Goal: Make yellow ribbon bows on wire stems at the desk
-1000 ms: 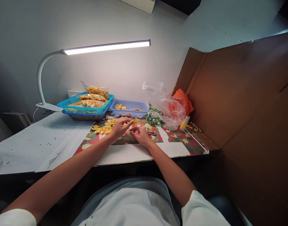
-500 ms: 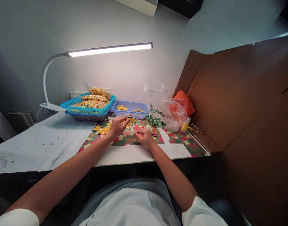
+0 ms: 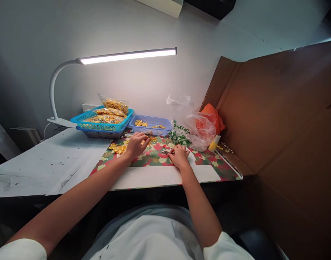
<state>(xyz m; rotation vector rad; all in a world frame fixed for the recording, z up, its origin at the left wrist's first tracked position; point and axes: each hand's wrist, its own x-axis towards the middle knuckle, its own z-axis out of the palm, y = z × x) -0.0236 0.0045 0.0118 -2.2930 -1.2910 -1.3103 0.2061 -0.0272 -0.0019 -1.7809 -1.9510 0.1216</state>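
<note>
Okay, tool (image 3: 165, 152) sits in the right hand's (image 3: 180, 156) pinch at the tabletop (image 3: 81, 148) (contact unclear), long axis roughly crosswise, tip toward the left hand (image 3: 136, 146). Left hand, fingers curled, is nearer the yellow bows (image 3: 117, 148); can't tell if it grips one.

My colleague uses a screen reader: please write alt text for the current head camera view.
A person's right hand holds a small metal-tipped tool over a patterned table covering, the left hand beside yellow pieces. Behind are a lit lamp and a turquoise basket of filled plastic bags.
</note>
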